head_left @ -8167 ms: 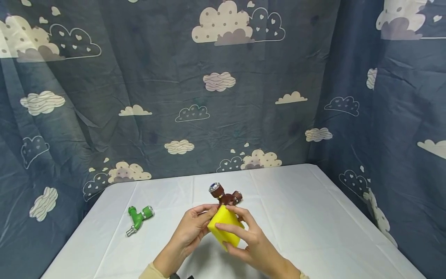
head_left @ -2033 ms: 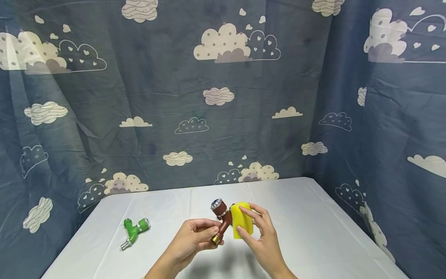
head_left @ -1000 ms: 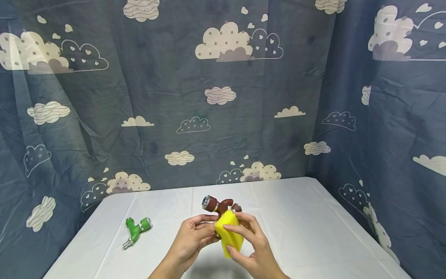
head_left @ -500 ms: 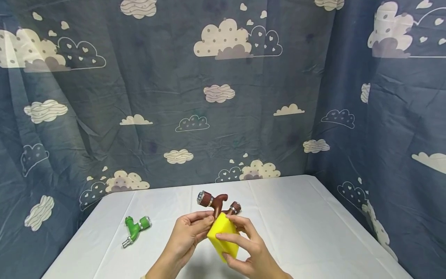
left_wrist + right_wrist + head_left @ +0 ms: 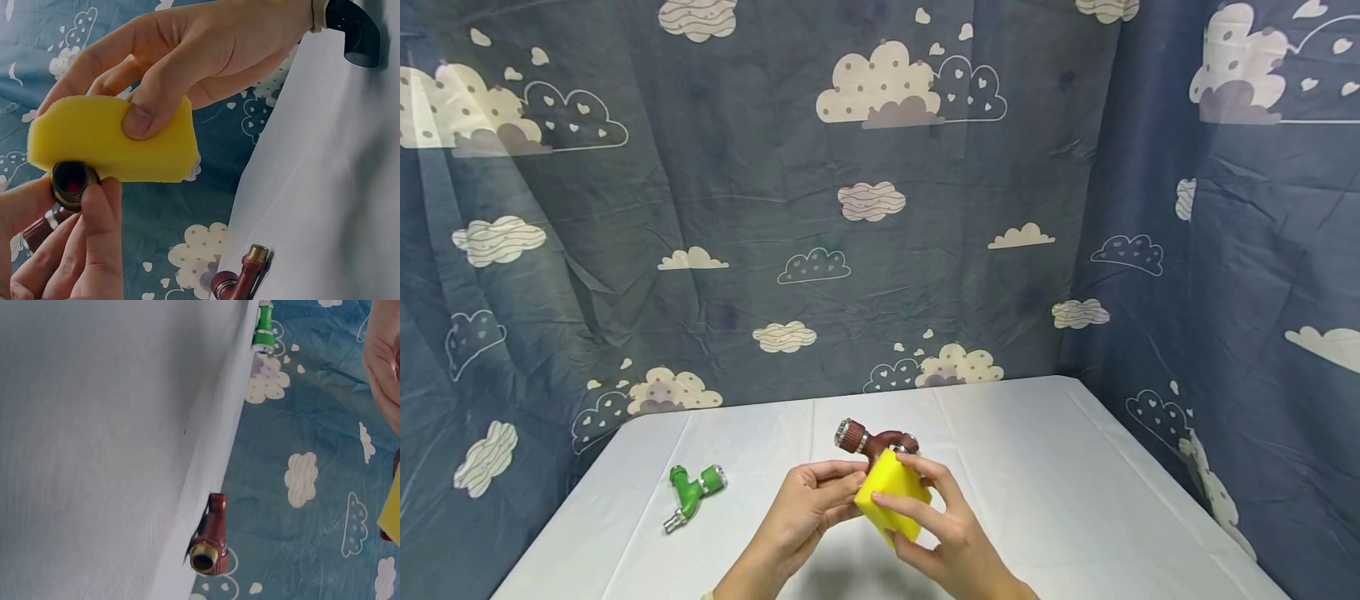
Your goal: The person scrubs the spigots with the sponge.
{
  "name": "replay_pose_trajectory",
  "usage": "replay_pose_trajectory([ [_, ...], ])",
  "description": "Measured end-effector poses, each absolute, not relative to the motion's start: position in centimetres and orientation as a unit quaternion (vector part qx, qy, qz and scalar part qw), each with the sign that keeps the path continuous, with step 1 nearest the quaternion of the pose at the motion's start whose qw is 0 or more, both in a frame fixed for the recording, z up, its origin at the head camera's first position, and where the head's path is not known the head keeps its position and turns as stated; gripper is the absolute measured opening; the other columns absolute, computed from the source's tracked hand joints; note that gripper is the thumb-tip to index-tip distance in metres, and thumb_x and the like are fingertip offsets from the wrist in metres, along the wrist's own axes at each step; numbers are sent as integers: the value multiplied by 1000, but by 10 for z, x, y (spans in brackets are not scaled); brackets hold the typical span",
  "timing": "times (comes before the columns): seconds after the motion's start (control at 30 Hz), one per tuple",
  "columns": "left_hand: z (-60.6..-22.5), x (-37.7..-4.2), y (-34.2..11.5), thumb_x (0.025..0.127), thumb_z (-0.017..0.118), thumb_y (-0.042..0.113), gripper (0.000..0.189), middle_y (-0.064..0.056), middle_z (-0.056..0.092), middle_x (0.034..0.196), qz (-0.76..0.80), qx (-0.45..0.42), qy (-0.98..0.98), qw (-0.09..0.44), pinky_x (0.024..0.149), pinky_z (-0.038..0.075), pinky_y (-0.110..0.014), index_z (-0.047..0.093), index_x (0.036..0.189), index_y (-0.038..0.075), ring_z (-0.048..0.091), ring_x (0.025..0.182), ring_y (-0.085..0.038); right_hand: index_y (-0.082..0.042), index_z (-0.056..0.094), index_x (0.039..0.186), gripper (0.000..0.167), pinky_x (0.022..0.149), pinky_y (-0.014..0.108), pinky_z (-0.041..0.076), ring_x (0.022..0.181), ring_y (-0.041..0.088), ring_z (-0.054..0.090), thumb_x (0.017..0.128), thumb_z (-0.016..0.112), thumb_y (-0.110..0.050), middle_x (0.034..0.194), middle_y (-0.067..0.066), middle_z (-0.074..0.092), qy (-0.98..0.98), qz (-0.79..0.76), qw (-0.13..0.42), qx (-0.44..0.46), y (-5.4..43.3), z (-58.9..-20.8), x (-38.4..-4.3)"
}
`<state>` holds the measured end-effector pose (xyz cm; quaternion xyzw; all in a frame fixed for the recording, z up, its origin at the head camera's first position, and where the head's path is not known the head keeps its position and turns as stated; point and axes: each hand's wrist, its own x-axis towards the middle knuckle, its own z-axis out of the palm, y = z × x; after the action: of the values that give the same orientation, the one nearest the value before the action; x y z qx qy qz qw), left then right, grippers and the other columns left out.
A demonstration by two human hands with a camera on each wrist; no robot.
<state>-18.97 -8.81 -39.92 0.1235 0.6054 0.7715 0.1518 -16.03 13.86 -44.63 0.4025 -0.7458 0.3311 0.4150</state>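
My left hand (image 5: 812, 504) grips a dark-red-brown tap (image 5: 853, 436) near its threaded inlet, with the knob pointing up and left. My right hand (image 5: 951, 525) pinches a yellow sponge (image 5: 891, 496) between thumb and fingers. The sponge lies against the tap and hides part of its body in the head view. In the left wrist view, the tap's round open end (image 5: 70, 184) faces the camera at the sponge's lower edge. Only a corner of the sponge (image 5: 392, 515) shows in the right wrist view.
A second brown tap (image 5: 211, 534) lies on the white-covered table (image 5: 1037, 483), partly behind the hands in the head view. A green tap (image 5: 691, 496) lies to the left. A dark cloud-patterned curtain (image 5: 737, 208) stands behind the table.
Two seconds ago the sponge was at the tap's right side; now it covers the tap's front. Over the last half second the tap and sponge shift slightly right. The green tap stays put.
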Motion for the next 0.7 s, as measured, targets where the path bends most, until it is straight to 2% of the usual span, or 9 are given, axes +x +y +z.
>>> replay_pose_trajectory([
  [0.1,-399,-190,-89,100,77,11,36,-7,81,109,762,140,610,166,86,68,-30,70,128,-11,80,94,-16,-24,73,136,52,103,17,48,132,26,56,87,86,-12,150,22,53,-751,333,424,382,142,-446,-163],
  [0.2,-398,-189,-90,99,77,9,36,-8,82,108,750,159,617,180,85,68,-30,71,126,-13,80,95,-17,-23,73,136,53,104,15,47,131,26,56,86,86,-10,151,22,52,-755,339,433,357,145,-446,-166],
  [0.33,-395,-190,-91,97,79,9,34,-8,82,107,736,176,625,191,83,68,-31,72,122,-13,80,94,-17,-23,74,134,63,109,11,45,130,26,58,77,87,-1,152,21,52,-764,348,439,320,149,-445,-168],
  [0.43,-394,-190,-92,96,79,9,36,-6,82,104,726,188,633,192,81,68,-29,72,122,-14,79,91,-16,-24,75,133,65,110,10,44,129,25,59,75,88,1,152,18,53,-773,358,437,289,151,-445,-169],
  [0.6,-393,-190,-95,95,78,7,38,-4,81,100,720,195,639,187,78,66,-25,69,123,-18,79,88,-14,-25,75,133,64,107,10,47,129,24,59,77,90,3,151,12,54,-783,392,422,236,150,-443,-168],
  [0.7,-393,-190,-97,95,77,4,35,-4,81,99,723,191,637,186,78,66,-25,70,121,-17,79,87,-15,-27,74,134,63,106,12,51,130,16,58,81,89,1,150,7,56,-782,430,403,203,147,-441,-167],
])
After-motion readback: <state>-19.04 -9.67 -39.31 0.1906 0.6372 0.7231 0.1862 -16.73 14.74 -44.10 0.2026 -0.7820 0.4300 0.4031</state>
